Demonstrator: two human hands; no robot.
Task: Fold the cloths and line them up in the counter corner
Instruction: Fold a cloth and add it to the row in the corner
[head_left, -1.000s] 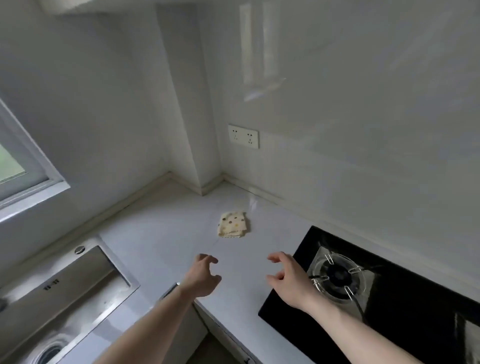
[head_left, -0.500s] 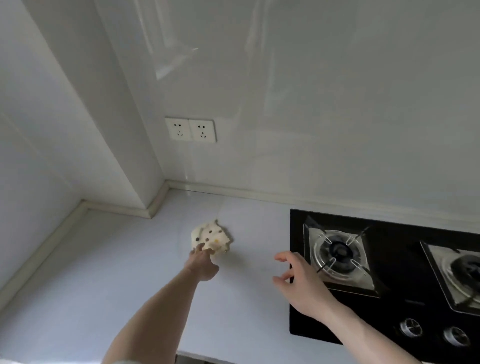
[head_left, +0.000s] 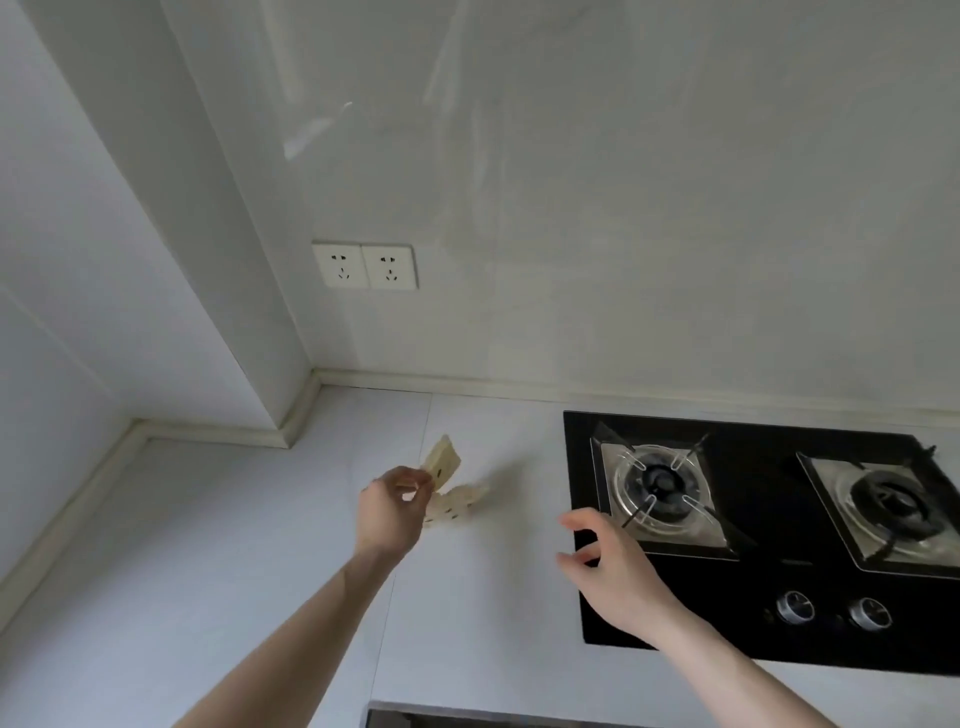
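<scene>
I saw the cloth (head_left: 448, 486), cream with small dark dots, held up off the counter (head_left: 218, 561), between the inner wall corner and the hob (head_left: 769, 535). One flap stood up above the fingers and tilted back toward the wall; the rest drooped down to the right, its lower edge blurred, so I could not tell whether it touched the counter. A faint shadow lay on the surface just to its right.

My left hand (head_left: 392, 512) had it: thumb and forefinger pinched the cloth near its fold, the other fingers curled in behind them. The forearm ran up from the bottom edge of the view.

My right hand (head_left: 610, 569) hung apart from the cloth, over the near left edge of the hob. Its fingers were bent and spread loosely, thumb and forefinger making an open claw with nothing in them.

The hob was black glass, set in the counter to the right, with two burners (head_left: 657, 480) on steel trays and two knobs (head_left: 795, 607) at its front. On the back wall above the cloth sat a double socket (head_left: 364, 266). A pale strip (head_left: 467, 383) sealed the joint of counter and wall, stepping round a boxed column (head_left: 171, 208) at the left.
</scene>
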